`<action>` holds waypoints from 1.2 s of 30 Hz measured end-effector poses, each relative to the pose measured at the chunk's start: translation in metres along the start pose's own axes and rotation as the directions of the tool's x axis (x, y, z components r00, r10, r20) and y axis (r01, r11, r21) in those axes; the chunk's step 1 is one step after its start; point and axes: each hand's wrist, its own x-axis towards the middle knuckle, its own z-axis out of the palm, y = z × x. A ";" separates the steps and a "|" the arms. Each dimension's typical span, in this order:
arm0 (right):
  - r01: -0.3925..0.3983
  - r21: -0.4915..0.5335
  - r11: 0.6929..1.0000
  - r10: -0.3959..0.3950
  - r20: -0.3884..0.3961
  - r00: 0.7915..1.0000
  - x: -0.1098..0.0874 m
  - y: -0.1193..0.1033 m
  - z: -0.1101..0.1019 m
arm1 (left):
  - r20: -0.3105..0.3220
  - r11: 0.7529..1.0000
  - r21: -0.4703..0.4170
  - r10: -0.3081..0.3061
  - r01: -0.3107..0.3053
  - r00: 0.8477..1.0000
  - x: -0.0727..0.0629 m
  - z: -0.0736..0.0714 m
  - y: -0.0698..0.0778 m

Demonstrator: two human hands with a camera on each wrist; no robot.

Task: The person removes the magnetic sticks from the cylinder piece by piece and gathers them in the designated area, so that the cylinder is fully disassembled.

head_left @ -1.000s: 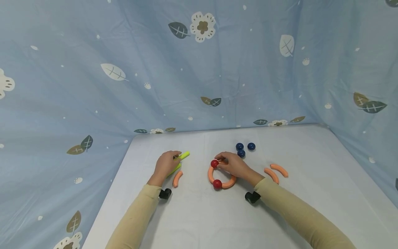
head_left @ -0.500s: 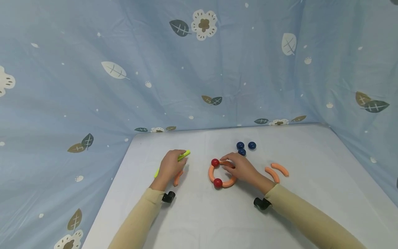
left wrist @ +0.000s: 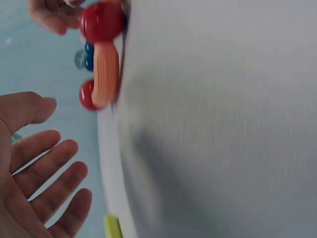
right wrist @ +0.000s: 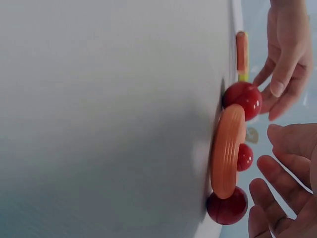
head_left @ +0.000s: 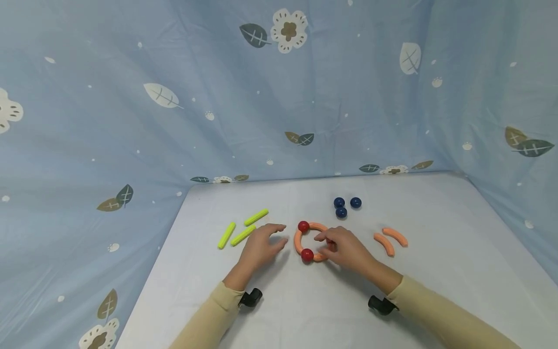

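Note:
A ring of curved orange pieces (head_left: 298, 241) and red balls (head_left: 307, 255) lies on the table. My left hand (head_left: 260, 248) hovers just left of it, fingers spread and holding nothing. Over the ring's right side is my right hand (head_left: 348, 248), partly hiding an orange piece and a red ball there. In the right wrist view its loosely bent fingers stand apart from the near orange piece (right wrist: 228, 153) and the red ball (right wrist: 227, 206). Behind my left hand lies a loose orange piece (right wrist: 241, 52), hidden in the head view.
Three yellow-green sticks (head_left: 226, 235) lie left of the ring. Three dark blue balls (head_left: 341, 213) sit behind it. Two curved orange pieces (head_left: 384, 245) rest to the right. A patterned blue cloth (head_left: 261, 97) hangs around the white table (head_left: 283, 310).
My left hand has left the yellow-green sticks and come right and nearer, beside the ring. My right hand has shifted from the ring's far side to its right side.

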 end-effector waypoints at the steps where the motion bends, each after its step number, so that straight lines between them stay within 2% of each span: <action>1: 0.003 0.000 1.000 -0.003 -0.001 1.000 -0.002 -0.001 0.000 | 0.010 1.000 -0.015 0.007 -0.007 1.000 -0.002 0.001 0.003; 4: 0.019 -0.011 1.000 -0.019 -0.016 1.000 -0.009 -0.001 0.003 | 0.038 0.998 -0.048 0.039 -0.037 0.999 -0.006 0.006 0.010; 8: -0.019 -0.024 1.000 0.018 -0.020 1.000 -0.015 -0.001 0.007 | 0.065 0.995 -0.063 0.086 -0.082 0.994 -0.010 0.014 0.016; 20: -0.091 -0.006 0.996 0.091 0.020 0.996 -0.020 0.003 0.017 | 0.088 0.973 -0.130 0.202 -0.190 0.975 -0.014 0.032 0.027; 23: -0.075 -0.006 0.997 0.075 0.009 0.997 -0.019 0.005 0.019 | 0.097 0.970 -0.149 0.206 -0.191 0.974 -0.013 0.034 0.028; 29: -0.052 -0.041 0.998 0.052 -0.008 0.999 -0.017 0.004 0.021 | 0.137 0.977 -0.151 0.172 -0.151 0.976 -0.010 0.035 0.031; 36: -0.056 -0.075 0.996 0.054 -0.034 0.998 -0.016 0.001 0.022 | 0.121 0.978 -0.161 0.152 -0.131 0.981 -0.010 0.037 0.032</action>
